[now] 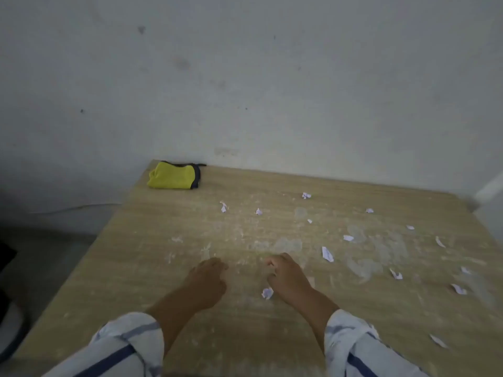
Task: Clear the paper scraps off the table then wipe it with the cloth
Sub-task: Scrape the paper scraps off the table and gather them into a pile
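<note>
Several small white paper scraps lie scattered on the light wooden table (163, 268), mostly on its right half; one scrap (267, 293) lies just left of my right wrist, another (327, 254) a little right of my right hand. A folded yellow cloth (174, 176) with a dark edge rests at the far left corner by the wall. My left hand (208, 281) hovers low over the table's middle with fingers curled, nothing seen in it. My right hand (288, 276) is beside it, fingers loosely bent and apart, holding nothing visible.
A grey wall (272, 91) runs along the table's far edge. The table's left edge drops to a grey floor (49, 254). Pale smears and dusty marks (364, 265) cover the tabletop around the scraps. A dark object (6, 257) sits at the far left.
</note>
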`<action>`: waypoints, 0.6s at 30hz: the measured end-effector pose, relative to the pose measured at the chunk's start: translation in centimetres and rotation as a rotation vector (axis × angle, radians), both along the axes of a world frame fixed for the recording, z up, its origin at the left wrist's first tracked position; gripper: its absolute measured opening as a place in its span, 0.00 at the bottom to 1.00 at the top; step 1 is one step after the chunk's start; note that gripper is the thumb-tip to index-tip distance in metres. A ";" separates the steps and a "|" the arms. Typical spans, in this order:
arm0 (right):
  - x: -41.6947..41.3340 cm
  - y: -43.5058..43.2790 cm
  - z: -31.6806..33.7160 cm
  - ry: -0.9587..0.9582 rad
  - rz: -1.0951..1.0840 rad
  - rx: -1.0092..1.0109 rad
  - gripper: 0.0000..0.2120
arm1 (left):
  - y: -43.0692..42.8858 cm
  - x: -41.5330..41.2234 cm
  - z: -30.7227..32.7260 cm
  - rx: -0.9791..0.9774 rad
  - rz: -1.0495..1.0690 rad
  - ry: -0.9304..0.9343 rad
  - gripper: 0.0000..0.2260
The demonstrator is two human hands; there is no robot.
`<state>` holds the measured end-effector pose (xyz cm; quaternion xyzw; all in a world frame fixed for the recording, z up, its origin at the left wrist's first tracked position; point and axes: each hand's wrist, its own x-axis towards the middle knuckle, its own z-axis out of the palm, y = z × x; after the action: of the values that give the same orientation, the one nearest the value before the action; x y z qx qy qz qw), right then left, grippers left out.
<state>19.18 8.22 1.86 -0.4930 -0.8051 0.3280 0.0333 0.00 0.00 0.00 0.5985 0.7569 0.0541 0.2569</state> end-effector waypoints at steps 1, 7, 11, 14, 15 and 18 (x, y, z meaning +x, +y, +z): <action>0.1 -0.2 -0.3 -0.022 0.000 -0.022 0.17 | -0.4 -0.1 -0.3 -0.025 -0.005 0.012 0.21; 0.3 -1.8 -2.0 -0.105 0.050 -0.018 0.18 | -1.8 -0.2 -1.7 0.002 -0.029 0.048 0.23; -0.2 -2.5 -2.7 -0.192 0.110 0.020 0.20 | -1.9 -0.5 -2.1 0.033 -0.039 0.047 0.22; -0.8 -2.9 -3.3 -0.203 0.118 0.047 0.15 | -2.4 -1.0 -2.6 0.067 -0.014 0.042 0.22; -1.0 -2.9 -3.5 -0.207 0.115 0.056 0.13 | -2.7 -1.2 -2.7 0.079 0.012 0.038 0.23; -1.9 -2.8 -4.1 -0.198 0.122 0.085 0.10 | -4.0 -2.2 -3.6 0.106 0.107 0.062 0.23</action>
<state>17.29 5.46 -2.21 -0.4712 -0.8462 0.2446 -0.0457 -2.17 -3.98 -3.61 0.5715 0.7913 0.0893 0.1982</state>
